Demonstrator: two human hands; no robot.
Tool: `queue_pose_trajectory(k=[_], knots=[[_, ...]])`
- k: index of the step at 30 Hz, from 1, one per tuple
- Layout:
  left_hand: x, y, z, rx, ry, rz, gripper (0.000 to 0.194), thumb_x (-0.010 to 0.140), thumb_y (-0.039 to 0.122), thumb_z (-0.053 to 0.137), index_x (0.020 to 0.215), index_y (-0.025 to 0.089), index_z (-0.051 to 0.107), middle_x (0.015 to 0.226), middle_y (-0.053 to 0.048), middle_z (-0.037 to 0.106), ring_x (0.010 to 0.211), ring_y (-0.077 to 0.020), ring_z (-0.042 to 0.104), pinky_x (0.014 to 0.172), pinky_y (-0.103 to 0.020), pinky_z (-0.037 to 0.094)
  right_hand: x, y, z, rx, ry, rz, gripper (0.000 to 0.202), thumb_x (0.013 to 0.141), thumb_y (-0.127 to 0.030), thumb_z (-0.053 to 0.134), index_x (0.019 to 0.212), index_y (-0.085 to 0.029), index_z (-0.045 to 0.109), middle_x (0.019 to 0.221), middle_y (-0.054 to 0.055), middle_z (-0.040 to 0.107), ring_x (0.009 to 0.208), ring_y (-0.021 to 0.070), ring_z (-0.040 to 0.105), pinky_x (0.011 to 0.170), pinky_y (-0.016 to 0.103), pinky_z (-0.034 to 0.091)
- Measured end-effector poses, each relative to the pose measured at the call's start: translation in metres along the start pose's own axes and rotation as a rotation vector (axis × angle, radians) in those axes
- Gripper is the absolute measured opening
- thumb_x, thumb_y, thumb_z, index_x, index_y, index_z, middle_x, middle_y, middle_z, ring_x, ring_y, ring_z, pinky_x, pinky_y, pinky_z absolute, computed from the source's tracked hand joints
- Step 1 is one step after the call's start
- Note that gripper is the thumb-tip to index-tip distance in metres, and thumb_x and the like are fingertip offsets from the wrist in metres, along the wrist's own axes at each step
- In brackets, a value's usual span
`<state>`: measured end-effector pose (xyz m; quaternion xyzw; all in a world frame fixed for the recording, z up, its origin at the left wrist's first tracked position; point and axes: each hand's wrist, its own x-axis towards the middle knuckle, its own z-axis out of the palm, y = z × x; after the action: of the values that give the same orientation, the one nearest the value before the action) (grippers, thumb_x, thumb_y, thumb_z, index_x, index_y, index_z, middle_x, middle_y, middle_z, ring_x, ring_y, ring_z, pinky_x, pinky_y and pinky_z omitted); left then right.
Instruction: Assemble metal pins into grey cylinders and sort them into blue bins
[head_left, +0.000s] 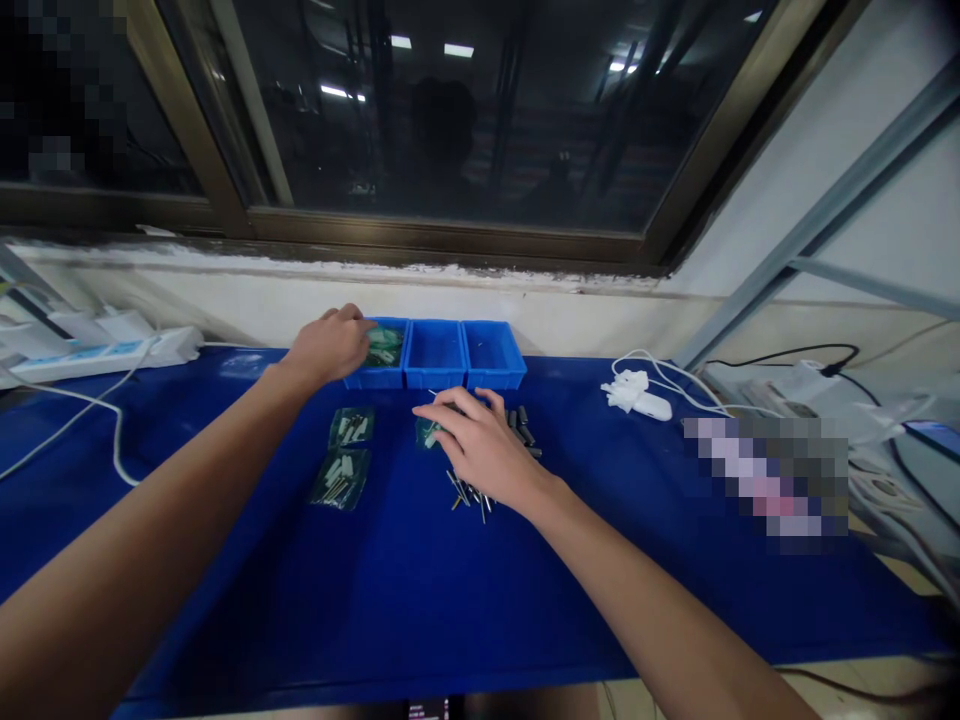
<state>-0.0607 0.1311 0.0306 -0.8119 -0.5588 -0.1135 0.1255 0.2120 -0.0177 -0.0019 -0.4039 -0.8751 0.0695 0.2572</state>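
My left hand (pixel 334 343) is at the left blue bin (pixel 375 379), its fingers curled over the rim beside green plastic bags (pixel 385 345). Whatever those fingers grip is hidden. Over the middle of the table, my right hand (pixel 480 440) has its thumb and index finger drawn together. A thin light tip shows just above that index finger, too small to name. Under the fingers lies a small green bag (pixel 427 434), partly covered. Loose metal screws or pins (pixel 472 497) lie below the palm, and grey cylinders (pixel 523 425) are just to its right.
Two filled green bags, an upper one (pixel 351 427) and a lower one (pixel 340 480), lie left of centre. A middle bin (pixel 435 378) and a right bin (pixel 496 379) adjoin the left one. A power strip (pixel 112 358) and a white cabled device (pixel 637 395) flank the blue table (pixel 420 610).
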Motion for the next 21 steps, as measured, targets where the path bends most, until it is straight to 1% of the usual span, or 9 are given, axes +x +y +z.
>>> queue_pose_trajectory(k=[2, 3, 5, 6, 8, 11, 15, 17, 21], knots=[[-0.001, 0.001, -0.001, -0.031, 0.026, 0.041, 0.050, 0.100, 0.033, 0.042, 0.136, 0.022, 0.076, 0.140, -0.017, 0.068, 0.122, -0.0398, 0.067, 0.104, -0.055, 0.054, 0.001, 0.001, 0.001, 0.044, 0.058, -0.033, 0.045, 0.111, -0.012, 0.039, 0.144, -0.021, 0.068, 0.134, 0.011, 0.067, 0.125, 0.0208, 0.066, 0.119, 0.045, 0.043], [-0.002, 0.003, -0.002, -0.044, 0.010, 0.066, 0.050, 0.101, 0.036, 0.040, 0.134, 0.025, 0.076, 0.142, -0.015, 0.069, 0.126, -0.0389, 0.065, 0.106, -0.056, 0.052, 0.002, 0.002, 0.002, 0.078, 0.091, -0.039, 0.044, 0.111, -0.013, 0.039, 0.143, -0.020, 0.068, 0.132, 0.011, 0.067, 0.121, 0.0201, 0.067, 0.114, 0.042, 0.048], [-0.004, 0.007, -0.002, -0.040, -0.077, 0.096, 0.053, 0.103, 0.040, 0.035, 0.132, 0.028, 0.077, 0.145, -0.010, 0.069, 0.131, -0.0368, 0.063, 0.110, -0.057, 0.049, 0.003, 0.004, 0.004, 0.160, 0.166, -0.046, 0.041, 0.112, -0.016, 0.041, 0.141, -0.019, 0.070, 0.128, 0.011, 0.066, 0.113, 0.0198, 0.068, 0.103, 0.038, 0.055], [-0.005, 0.010, -0.002, -0.023, -0.119, 0.092, 0.055, 0.104, 0.040, 0.031, 0.133, 0.027, 0.077, 0.147, -0.010, 0.068, 0.133, -0.0370, 0.062, 0.111, -0.058, 0.047, 0.004, 0.004, 0.005, 0.201, 0.205, -0.049, 0.040, 0.111, -0.017, 0.043, 0.139, -0.020, 0.071, 0.127, 0.011, 0.066, 0.110, 0.0200, 0.068, 0.099, 0.037, 0.057], [-0.007, 0.014, -0.001, 0.013, -0.159, 0.049, 0.060, 0.105, 0.042, 0.028, 0.138, 0.024, 0.074, 0.150, -0.014, 0.065, 0.134, -0.0412, 0.060, 0.111, -0.063, 0.045, 0.006, 0.006, 0.007, 0.263, 0.272, -0.058, 0.036, 0.110, -0.017, 0.046, 0.136, -0.022, 0.072, 0.126, 0.011, 0.066, 0.108, 0.0199, 0.069, 0.094, 0.037, 0.059], [-0.009, 0.017, 0.002, 0.026, -0.161, -0.015, 0.064, 0.105, 0.044, 0.027, 0.144, 0.018, 0.070, 0.150, -0.021, 0.061, 0.136, -0.0477, 0.058, 0.109, -0.068, 0.044, 0.006, 0.006, 0.008, 0.292, 0.321, -0.080, 0.033, 0.109, -0.015, 0.048, 0.130, -0.024, 0.073, 0.124, 0.010, 0.067, 0.102, 0.0184, 0.070, 0.090, 0.037, 0.060], [-0.009, 0.017, 0.001, 0.011, -0.189, -0.041, 0.064, 0.105, 0.042, 0.025, 0.146, 0.018, 0.068, 0.149, -0.021, 0.061, 0.134, -0.0426, 0.061, 0.113, -0.062, 0.045, 0.006, 0.005, 0.007, 0.286, 0.347, -0.101, 0.033, 0.110, -0.015, 0.047, 0.126, -0.025, 0.074, 0.123, 0.009, 0.068, 0.092, 0.0161, 0.070, 0.084, 0.035, 0.061], [-0.008, 0.016, 0.001, -0.002, -0.202, -0.040, 0.064, 0.106, 0.042, 0.024, 0.148, 0.019, 0.066, 0.153, -0.020, 0.059, 0.134, -0.0403, 0.062, 0.112, -0.058, 0.047, 0.006, 0.006, 0.006, 0.291, 0.364, -0.099, 0.031, 0.110, -0.016, 0.048, 0.126, -0.024, 0.074, 0.121, 0.009, 0.069, 0.089, 0.0154, 0.070, 0.082, 0.035, 0.062], [-0.003, 0.017, 0.004, -0.021, -0.222, -0.032, 0.063, 0.105, 0.042, 0.024, 0.147, 0.020, 0.066, 0.164, -0.018, 0.052, 0.140, -0.0421, 0.059, 0.112, -0.064, 0.046, 0.005, 0.007, 0.006, 0.291, 0.386, -0.091, 0.030, 0.109, -0.016, 0.049, 0.123, -0.022, 0.075, 0.119, 0.009, 0.070, 0.085, 0.0144, 0.071, 0.079, 0.034, 0.062]])
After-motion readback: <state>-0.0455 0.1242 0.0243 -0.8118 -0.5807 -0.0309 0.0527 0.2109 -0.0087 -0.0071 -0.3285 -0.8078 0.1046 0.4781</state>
